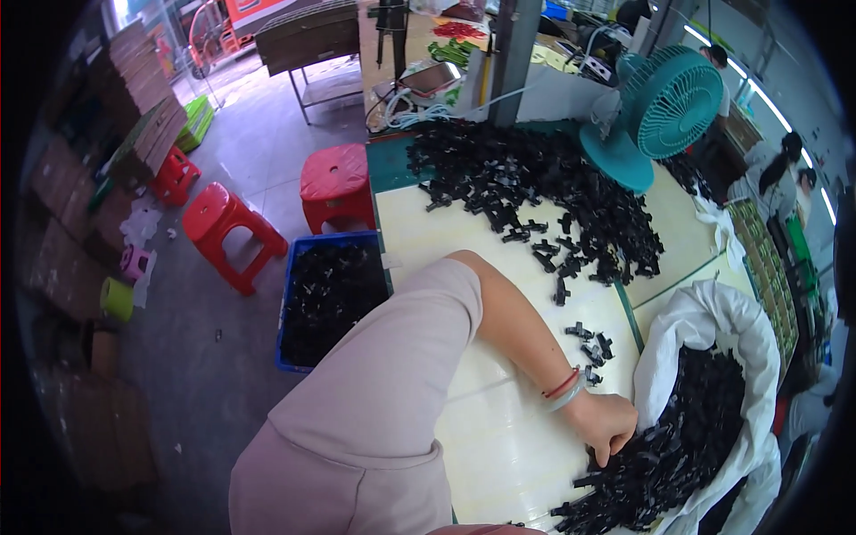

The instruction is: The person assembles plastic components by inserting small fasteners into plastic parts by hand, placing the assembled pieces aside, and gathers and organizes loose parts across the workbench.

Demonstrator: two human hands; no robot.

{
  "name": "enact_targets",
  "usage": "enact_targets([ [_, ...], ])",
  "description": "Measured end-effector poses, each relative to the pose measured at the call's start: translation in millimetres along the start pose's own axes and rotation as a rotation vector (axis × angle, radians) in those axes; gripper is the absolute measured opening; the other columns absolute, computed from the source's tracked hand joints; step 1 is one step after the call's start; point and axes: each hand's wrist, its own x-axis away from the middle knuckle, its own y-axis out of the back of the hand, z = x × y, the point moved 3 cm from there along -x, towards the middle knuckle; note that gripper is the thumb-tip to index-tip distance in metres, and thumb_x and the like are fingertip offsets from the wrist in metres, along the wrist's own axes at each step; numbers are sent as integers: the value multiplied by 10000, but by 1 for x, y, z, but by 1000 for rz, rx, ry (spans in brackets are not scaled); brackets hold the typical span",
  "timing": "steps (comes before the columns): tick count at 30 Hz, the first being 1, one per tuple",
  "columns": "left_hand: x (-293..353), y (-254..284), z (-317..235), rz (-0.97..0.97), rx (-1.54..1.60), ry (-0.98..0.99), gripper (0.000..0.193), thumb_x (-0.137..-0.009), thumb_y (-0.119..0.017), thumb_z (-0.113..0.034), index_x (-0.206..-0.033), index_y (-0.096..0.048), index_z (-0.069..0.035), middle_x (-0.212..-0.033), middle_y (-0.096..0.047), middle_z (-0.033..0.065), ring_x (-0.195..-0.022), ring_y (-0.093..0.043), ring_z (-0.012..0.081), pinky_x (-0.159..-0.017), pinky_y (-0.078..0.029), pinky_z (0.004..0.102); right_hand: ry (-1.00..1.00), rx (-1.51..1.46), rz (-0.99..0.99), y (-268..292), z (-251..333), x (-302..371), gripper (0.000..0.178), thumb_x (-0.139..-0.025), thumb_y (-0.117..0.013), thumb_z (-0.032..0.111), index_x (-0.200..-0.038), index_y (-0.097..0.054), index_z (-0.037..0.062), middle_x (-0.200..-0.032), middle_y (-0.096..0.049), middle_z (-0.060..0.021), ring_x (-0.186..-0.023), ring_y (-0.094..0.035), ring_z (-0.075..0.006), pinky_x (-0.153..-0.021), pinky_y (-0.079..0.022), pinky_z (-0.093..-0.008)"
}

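My left hand (608,423) reaches across the table from the left, its fingers curled in and pointing down; what they hold, if anything, is hidden. Just beneath and beside it lies a heap of small black plastic parts (637,477), which spills out of a white woven sack (758,383) with a rolled-back rim. A few loose black parts (590,341) lie on the pale tabletop (499,419) near my wrist. My right hand is out of view.
A large pile of black parts (544,174) covers the table's far side, beside a teal fan (673,102). A blue crate (283,334) with more parts stands on the floor at the left, near red stools (234,234). Other people (785,169) are at the far right.
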Motion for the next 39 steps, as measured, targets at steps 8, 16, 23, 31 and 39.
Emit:
enact_targets([
  [8, -12, -6, 21, 52, 126, 22, 134, -630, -764, -131, -651, -689, -22, -618, -657, 36, -524, -622, 126, -479, -467, 238, 307, 899, 190, -1, 21, -1, 359, -865, -607, 114, -1214, -546, 51, -1171, -456, -182, -928, -543, -265, -774, -487, -312],
  [16, -5, 2, -9, -35, 293, -54, 134, -621, -719, -137, -627, -669, -13, -600, -641, 57, -546, -598, 123, -504, -451, 258, 87, 102, -81, -12, -12, 5, 307, -850, -627, 119, -1142, -592, 31, -1150, -484, -156, -958, -539, -267, -787, -483, -291],
  [23, 9, -19, -42, 156, 681, -114, 161, -816, -620, -93, -742, -509, -3, -671, -604, 46, -627, -614, 93, -524, -486, 235, 29, 9, -344, 3, 8, -5, 233, -880, -597, 179, -1052, -641, 29, -1018, -581, -154, -864, -583, -235, -711, -496, -303],
  [31, 55, -44, -28, 490, 901, 319, 159, -871, -601, -128, -883, -532, 15, -836, -635, 80, -781, -632, 108, -672, -530, 220, 175, -22, -599, -11, 2, -11, 259, -679, -743, 1, -922, -653, -12, -860, -607, -132, -698, -602, -244, -586, -502, -301],
  [39, 48, -47, -30, 670, 915, 453, 175, -881, -561, -40, -1037, -529, 31, -989, -614, 97, -894, -626, 134, -762, -526, 231, 48, -57, -779, -8, -5, -9, 223, -706, -697, -57, -920, -656, -6, -810, -613, -114, -647, -601, -216, -548, -491, -287],
])
